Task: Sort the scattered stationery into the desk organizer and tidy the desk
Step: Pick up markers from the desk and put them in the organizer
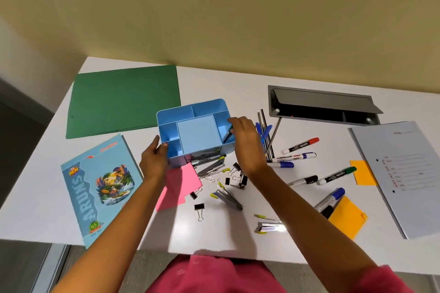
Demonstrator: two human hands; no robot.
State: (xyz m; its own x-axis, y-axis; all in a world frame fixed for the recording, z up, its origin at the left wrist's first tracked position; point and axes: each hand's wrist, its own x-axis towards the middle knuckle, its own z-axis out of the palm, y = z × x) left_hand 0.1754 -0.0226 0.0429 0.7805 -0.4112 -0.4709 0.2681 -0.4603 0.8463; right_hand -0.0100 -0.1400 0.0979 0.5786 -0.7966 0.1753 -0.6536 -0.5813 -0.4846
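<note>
From the head view, my right hand [245, 140] pinches a dark marker [228, 135] with a green top, its lower end already inside the right-hand compartment of the blue organizer [197, 134]. My left hand [154, 157] grips the organizer's near left corner, thumb on the outer wall, so the box is steadied.

To do this well, I judge I should keep the marker upright, lower it until it meets the floor of the slot, and only then loosen my fingertips. I should hold with the left until it settles, since the light box could slide.

The organizer stands mid-desk [214, 233], nearer the far edge. Just right of my wrist lie pens and pencils [264, 131], with whiteboard markers [300, 146] beyond them toward the right edge. Binder clips [199, 208] and staplers [228, 198] are scattered between my forearms toward the near edge.
</note>
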